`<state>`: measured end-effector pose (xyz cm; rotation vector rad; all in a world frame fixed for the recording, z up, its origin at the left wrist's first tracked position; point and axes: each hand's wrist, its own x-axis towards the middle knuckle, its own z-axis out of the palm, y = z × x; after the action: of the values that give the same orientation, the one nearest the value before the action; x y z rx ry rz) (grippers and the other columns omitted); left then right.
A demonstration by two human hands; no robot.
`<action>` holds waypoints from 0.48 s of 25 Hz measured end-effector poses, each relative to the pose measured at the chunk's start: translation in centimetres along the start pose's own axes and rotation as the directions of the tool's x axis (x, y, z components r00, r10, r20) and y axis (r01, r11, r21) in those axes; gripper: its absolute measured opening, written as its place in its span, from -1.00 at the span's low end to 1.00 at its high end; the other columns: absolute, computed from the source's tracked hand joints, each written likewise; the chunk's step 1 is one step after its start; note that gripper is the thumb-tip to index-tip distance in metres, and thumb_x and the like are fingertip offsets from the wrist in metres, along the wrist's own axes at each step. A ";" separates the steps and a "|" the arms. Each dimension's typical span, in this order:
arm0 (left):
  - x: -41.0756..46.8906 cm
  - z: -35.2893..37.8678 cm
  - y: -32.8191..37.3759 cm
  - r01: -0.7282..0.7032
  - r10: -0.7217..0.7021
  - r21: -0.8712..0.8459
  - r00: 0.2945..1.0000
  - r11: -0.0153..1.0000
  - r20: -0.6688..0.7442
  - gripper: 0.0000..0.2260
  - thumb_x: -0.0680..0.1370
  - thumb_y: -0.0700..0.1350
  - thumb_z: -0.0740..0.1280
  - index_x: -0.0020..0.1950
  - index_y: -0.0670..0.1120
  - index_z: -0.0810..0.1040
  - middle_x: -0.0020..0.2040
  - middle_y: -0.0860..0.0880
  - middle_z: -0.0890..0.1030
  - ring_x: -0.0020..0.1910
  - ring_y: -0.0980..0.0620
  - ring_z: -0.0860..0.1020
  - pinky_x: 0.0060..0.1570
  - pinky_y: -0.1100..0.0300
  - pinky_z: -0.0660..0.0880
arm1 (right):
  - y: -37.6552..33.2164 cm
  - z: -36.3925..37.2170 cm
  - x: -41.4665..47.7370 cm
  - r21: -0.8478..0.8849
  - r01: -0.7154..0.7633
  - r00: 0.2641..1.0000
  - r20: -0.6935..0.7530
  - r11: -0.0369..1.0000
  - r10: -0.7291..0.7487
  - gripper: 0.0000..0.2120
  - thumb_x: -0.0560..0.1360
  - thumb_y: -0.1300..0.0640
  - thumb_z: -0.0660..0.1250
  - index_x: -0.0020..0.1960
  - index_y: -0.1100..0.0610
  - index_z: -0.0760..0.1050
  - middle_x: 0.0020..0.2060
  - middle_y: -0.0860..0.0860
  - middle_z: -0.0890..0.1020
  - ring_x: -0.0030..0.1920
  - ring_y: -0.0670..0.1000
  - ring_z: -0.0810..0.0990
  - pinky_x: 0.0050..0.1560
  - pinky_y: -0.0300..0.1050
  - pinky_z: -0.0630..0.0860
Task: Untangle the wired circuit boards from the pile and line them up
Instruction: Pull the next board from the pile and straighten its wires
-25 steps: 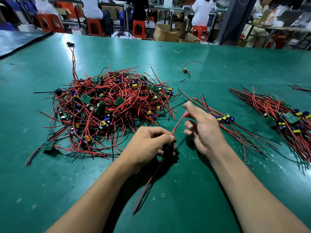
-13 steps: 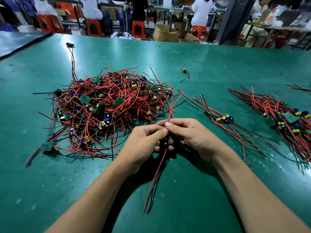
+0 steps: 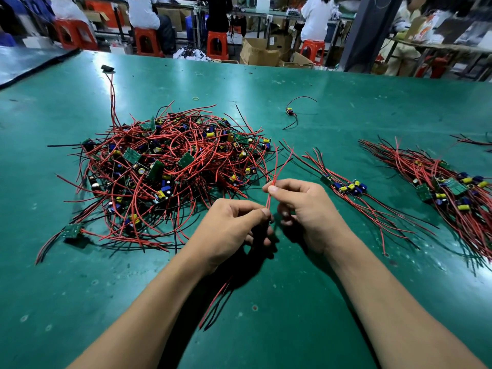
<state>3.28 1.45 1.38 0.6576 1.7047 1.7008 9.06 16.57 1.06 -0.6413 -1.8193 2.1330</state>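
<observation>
Left hand is closed w/ thumb and forefinger pinching a pair of red wires at mid-length; right hand pinches the same wires just above, free ends forking up toward the pile. Lower wire ends trail below the left hand over the green tabletop; the board itself is hidden in the left hand's grip. Tangled pile sits left of centre; small aligned row lies just right of the hands, larger aligned group further right.

Red stools, cardboard boxes and seated people beyond the table.
</observation>
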 end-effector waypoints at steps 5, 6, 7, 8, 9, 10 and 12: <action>-0.2 0.1 0.2 -0.052 0.039 0.171 0.996 0.984 0.081 -0.83 0.59 -0.22 0.32 -0.13 -0.22 0.66 -0.38 -0.02 0.66 -0.42 0.10 0.59 -0.39 0.34 0.45 | -0.1 -0.6 0.9 0.032 0.122 0.967 -0.230 0.992 -0.111 -0.88 0.54 0.25 0.39 -0.16 0.13 0.62 -0.40 -0.01 0.49 -0.55 -0.14 0.28 -0.57 -0.31 0.20; -0.2 0.1 0.3 -0.052 0.038 0.175 0.996 0.983 0.085 -0.83 0.59 -0.22 0.32 -0.12 -0.24 0.66 -0.39 -0.01 0.66 -0.44 0.13 0.58 -0.40 0.36 0.45 | -0.2 -0.7 1.1 0.041 0.138 0.956 -0.268 0.990 -0.122 -0.88 0.54 0.26 0.39 -0.16 0.13 0.61 -0.35 -0.01 0.53 -0.56 -0.15 0.29 -0.58 -0.31 0.21; -0.2 0.1 0.3 -0.049 0.035 0.174 0.996 0.983 0.085 -0.83 0.58 -0.22 0.33 -0.12 -0.25 0.66 -0.40 -0.01 0.65 -0.46 0.14 0.57 -0.41 0.37 0.44 | -0.2 -0.9 1.2 0.050 0.150 0.945 -0.302 0.987 -0.128 -0.87 0.54 0.27 0.39 -0.17 0.13 0.60 -0.30 0.00 0.57 -0.56 -0.15 0.29 -0.58 -0.31 0.22; -0.2 0.1 0.4 -0.045 0.031 0.168 0.996 0.985 0.081 -0.84 0.58 -0.22 0.32 -0.12 -0.25 0.66 -0.40 -0.01 0.65 -0.46 0.14 0.57 -0.41 0.37 0.43 | -0.3 -1.1 1.3 0.057 0.158 0.934 -0.333 0.986 -0.131 -0.87 0.54 0.27 0.39 -0.17 0.12 0.60 -0.26 0.00 0.59 -0.56 -0.16 0.30 -0.59 -0.31 0.22; -0.1 0.2 0.4 -0.037 0.026 0.154 0.997 0.987 0.071 -0.84 0.58 -0.23 0.32 -0.12 -0.26 0.65 -0.39 -0.02 0.65 -0.45 0.12 0.58 -0.41 0.36 0.44 | -0.3 -1.2 1.4 0.068 0.165 0.925 -0.357 0.984 -0.130 -0.86 0.54 0.28 0.39 -0.18 0.12 0.60 -0.26 -0.01 0.60 -0.56 -0.16 0.30 -0.59 -0.31 0.23; 0.0 0.2 0.4 -0.025 0.018 0.131 0.998 0.991 0.054 -0.84 0.58 -0.23 0.32 -0.12 -0.26 0.65 -0.38 -0.04 0.65 -0.43 0.08 0.60 -0.40 0.35 0.45 | -0.3 -1.2 1.5 0.087 0.172 0.918 -0.376 0.981 -0.127 -0.85 0.54 0.28 0.39 -0.18 0.11 0.59 -0.26 -0.02 0.62 -0.56 -0.16 0.30 -0.59 -0.30 0.23; 0.2 0.1 0.3 0.004 -0.006 0.067 1.000 0.998 0.016 -0.84 0.58 -0.23 0.32 -0.12 -0.24 0.65 -0.35 -0.08 0.66 -0.40 0.01 0.62 -0.37 0.31 0.50 | -0.4 -1.1 1.6 0.159 0.189 0.910 -0.400 0.969 -0.111 -0.84 0.54 0.29 0.38 -0.19 0.11 0.59 -0.28 -0.06 0.64 -0.56 -0.16 0.30 -0.58 -0.30 0.25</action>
<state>3.21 1.64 1.72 0.6952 1.7565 1.6368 8.15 18.32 1.08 -0.7821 -1.3823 1.8869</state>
